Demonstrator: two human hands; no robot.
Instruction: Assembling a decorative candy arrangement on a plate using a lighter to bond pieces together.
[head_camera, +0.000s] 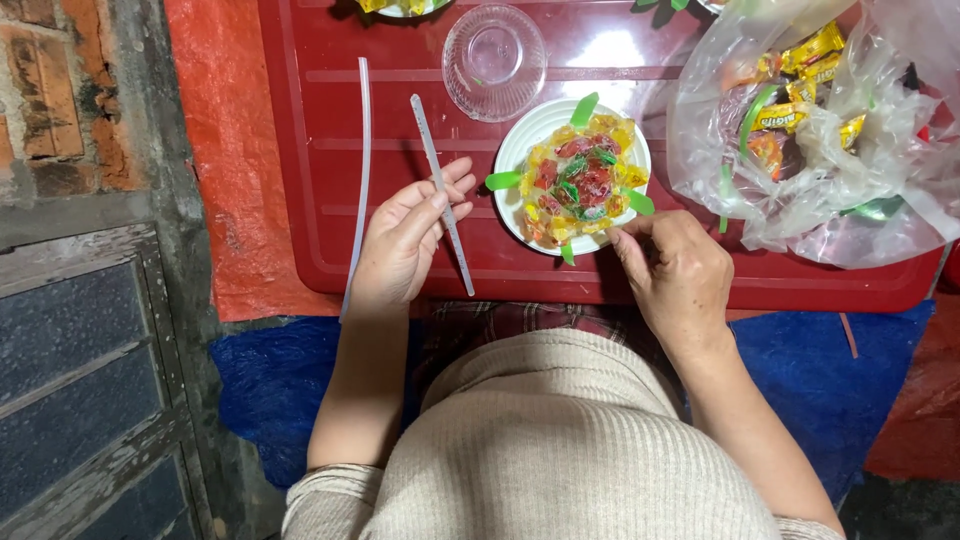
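My left hand (405, 240) pinches a clear glue stick (441, 192), its long axis running from beyond my fingertips back toward me. My right hand (678, 278), fingers pinched together, touches the candy-filled white plate (520, 150) rim.

Beige ribbed knit sweater (560, 450), sleeves pushed up past the elbows, forearms bare, dark plaid cloth (500, 325) over the lap, no rings or watch visible

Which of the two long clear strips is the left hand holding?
The shorter, slanted strip, held in the left hand. The longer strip lies untouched on the red table, further left.
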